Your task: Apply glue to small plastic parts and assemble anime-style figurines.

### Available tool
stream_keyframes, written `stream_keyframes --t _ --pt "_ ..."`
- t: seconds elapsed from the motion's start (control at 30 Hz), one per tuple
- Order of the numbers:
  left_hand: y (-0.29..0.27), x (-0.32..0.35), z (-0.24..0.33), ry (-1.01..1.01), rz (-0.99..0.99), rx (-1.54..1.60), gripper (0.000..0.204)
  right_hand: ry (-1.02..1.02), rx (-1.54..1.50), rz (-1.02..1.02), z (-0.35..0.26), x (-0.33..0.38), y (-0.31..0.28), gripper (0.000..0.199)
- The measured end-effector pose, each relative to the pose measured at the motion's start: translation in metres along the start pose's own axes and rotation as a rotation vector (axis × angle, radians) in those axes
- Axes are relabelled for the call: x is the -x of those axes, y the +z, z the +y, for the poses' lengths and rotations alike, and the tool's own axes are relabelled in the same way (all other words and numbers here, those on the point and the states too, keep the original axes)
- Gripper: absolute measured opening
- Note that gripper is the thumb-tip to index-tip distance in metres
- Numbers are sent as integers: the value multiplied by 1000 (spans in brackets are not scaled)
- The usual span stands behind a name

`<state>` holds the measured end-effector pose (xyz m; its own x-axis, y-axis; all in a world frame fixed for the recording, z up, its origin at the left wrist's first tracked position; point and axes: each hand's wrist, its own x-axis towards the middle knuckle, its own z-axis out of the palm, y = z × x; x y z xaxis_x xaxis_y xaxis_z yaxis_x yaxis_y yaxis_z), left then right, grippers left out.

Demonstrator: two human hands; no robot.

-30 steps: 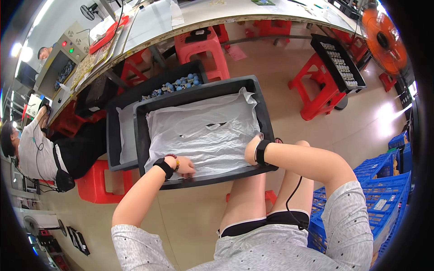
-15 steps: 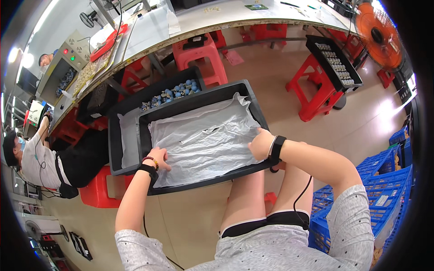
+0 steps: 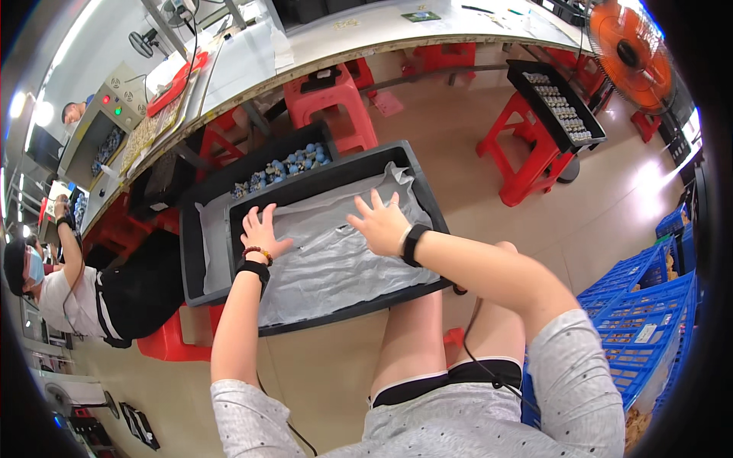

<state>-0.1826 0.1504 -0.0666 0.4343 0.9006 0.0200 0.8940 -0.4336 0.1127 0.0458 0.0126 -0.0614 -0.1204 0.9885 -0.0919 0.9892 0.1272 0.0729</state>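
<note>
White, thin and creased, a sheet (image 3: 328,271) lines the black tray (image 3: 359,308) in front of us, its far right corner rumpled up toward the wall and a couple of small dark gaps showing in it. Our left grip (image 3: 263,231) is released, fingers fanned out over the far left part of the sheet, with a beaded bracelet (image 3: 257,253) and a black band at the wrist. Our right grip (image 3: 379,223) is released too, fingers spread over the far right part, and a black band circles that wrist as well. We cannot tell whether the fingertips press on the sheet or hang just above it.

A second dark tray (image 3: 191,263) shows past the left and far sides of ours, with blue round pieces (image 3: 298,160) heaped in its far part. Beyond it we see a white tabletop (image 3: 336,30) and a red stool (image 3: 328,98) near its edge. To our right, another red stool (image 3: 508,137) carries a black case with rows of small pale pieces (image 3: 561,107); an orange fan (image 3: 630,53) stands near it. Blue crates (image 3: 641,336) lie at our lower right, and at our left we see a masked co-worker (image 3: 69,305) in a white top.
</note>
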Motion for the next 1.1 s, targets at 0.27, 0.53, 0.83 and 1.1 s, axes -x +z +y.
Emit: stream_keyframes --t 0.27,0.53,0.83,1.1 --pt "56 -26 -26 -291 -543 38 74 525 -328 -278 26 -41 36 71" --pt "5 3 -61 219 -146 452 67 27 -512 389 34 14 -13 71" --pt "-16 189 -83 -431 181 1183 62 507 -1197 1 95 57 23 71" --pt "5 223 -2 -419 335 1670 71 720 -1411 112 96 97 52 38"
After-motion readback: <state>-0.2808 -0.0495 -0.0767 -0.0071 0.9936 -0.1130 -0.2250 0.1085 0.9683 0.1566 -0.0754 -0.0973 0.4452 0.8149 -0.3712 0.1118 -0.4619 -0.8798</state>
